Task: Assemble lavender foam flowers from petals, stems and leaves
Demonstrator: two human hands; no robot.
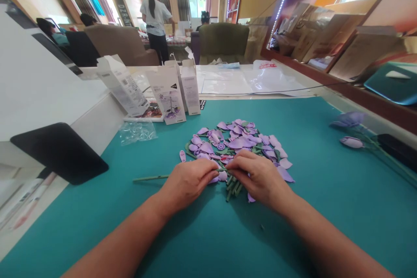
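A heap of lilac plastic petals (239, 139) and short green stem pieces (233, 187) lies in the middle of a teal mat (319, 208). My left hand (187, 182) is closed around a long thin green stem (148, 178) that sticks out to the left over the mat. My right hand (259, 178) is closed too, pinching the stem's other end where both sets of fingertips meet, at the near edge of the heap. A lilac piece shows just under my left fingers.
Opened white product boxes (166, 93) stand behind the heap, with a clear plastic bag (137, 131) and a black pad (60, 152) to the left. Two assembled lilac flowers (352, 130) lie at the right. A shelf runs along the right. People sit and stand far behind.
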